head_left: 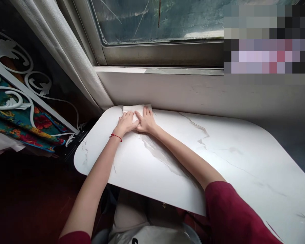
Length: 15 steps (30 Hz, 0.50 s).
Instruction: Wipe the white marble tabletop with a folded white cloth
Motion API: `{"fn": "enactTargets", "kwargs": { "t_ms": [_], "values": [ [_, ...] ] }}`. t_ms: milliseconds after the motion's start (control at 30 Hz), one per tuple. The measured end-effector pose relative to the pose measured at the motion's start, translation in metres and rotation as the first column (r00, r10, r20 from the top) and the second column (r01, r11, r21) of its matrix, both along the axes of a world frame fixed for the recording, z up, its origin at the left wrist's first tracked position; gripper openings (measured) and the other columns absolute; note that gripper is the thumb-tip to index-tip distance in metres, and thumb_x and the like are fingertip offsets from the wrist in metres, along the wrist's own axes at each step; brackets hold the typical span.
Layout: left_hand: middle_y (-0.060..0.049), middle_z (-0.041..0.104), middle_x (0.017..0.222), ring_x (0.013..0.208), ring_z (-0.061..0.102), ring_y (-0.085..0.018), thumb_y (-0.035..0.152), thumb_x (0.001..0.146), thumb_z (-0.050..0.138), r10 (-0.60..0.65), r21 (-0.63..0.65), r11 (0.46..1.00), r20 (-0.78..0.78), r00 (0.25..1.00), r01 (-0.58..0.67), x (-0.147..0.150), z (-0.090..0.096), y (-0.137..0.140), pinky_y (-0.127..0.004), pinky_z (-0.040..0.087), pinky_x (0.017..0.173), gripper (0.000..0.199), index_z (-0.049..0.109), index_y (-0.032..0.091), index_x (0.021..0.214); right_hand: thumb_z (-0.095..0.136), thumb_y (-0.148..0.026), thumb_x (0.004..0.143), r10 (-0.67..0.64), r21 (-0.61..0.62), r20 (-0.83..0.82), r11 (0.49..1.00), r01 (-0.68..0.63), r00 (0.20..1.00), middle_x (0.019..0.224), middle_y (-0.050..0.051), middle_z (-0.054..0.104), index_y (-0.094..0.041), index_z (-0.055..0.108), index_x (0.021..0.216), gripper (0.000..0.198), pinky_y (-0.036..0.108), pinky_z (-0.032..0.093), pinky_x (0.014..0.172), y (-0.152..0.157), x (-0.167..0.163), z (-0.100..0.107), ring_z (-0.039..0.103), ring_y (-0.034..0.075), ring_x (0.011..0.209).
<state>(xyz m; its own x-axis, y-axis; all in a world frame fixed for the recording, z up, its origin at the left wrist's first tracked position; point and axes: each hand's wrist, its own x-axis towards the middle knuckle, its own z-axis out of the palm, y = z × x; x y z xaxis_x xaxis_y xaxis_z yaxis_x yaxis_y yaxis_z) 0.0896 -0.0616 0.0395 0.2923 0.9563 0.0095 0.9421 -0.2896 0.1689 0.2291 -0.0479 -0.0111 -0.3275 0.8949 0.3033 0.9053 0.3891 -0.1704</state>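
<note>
A white folded sheet (136, 108), tissue or cloth, lies flat at the far left edge of a white marble-patterned table (132, 166), close to the wall. My left hand (126, 122), with a red string bracelet on its wrist, rests palm down on the sheet's near left part, its fingers stretched forward. Beside it, my right hand (145, 121) presses flat on the sheet's right part with thumb and fingers spread. The two thumbs meet or overlap between the hands. Part of the sheet is hidden beneath them.
A window (157, 23) with a sill (167, 71) rises behind the table. A pale curtain (73, 57) hangs at the left. White scrolled metalwork (33, 95) with floral fabric (43, 125) stands further left. The upper right is pixelated.
</note>
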Motion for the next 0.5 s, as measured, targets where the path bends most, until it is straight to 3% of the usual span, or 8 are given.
{"fn": "enactTargets", "kwargs": {
  "t_ms": [133,267,500],
  "values": [
    [-0.017,0.057,0.138,0.131,0.046,-0.035,0.045,0.09,0.048,-0.053,0.021,0.998,-0.103,0.993,0.056,0.002,0.004,-0.036,-0.05,0.042,0.106,0.054,0.053,0.011,0.131,0.063,-0.043,0.081,0.062,0.002,0.002,0.998,-0.062,0.998,0.161,0.031,0.023,-0.009,0.042,0.153,0.082,0.059,0.019,0.111,-0.032,0.004,-0.005,0.023,0.052,0.145],
    [-0.018,0.062,0.125,0.121,0.052,-0.036,0.04,0.087,0.049,-0.071,0.127,0.987,-0.183,0.98,0.096,0.003,-0.002,-0.094,-0.05,0.041,0.104,0.055,0.054,0.007,0.131,0.061,-0.053,0.082,0.168,0.024,-0.035,0.986,-0.168,0.985,0.162,0.032,0.021,-0.009,0.039,0.154,0.087,0.06,0.02,0.112,-0.084,0.012,-0.01,0.02,0.051,0.148],
    [-0.018,0.064,0.116,0.113,0.056,-0.037,0.042,0.084,0.054,-0.06,0.262,0.961,-0.107,0.992,0.086,0.0,-0.013,-0.181,-0.051,0.045,0.102,0.052,0.06,0.01,0.124,0.058,-0.058,0.084,0.259,0.015,-0.087,0.966,-0.259,0.962,0.163,0.031,0.017,-0.007,0.038,0.155,0.09,0.064,0.02,0.114,-0.172,0.014,-0.009,0.013,0.052,0.15]
  ]
}}
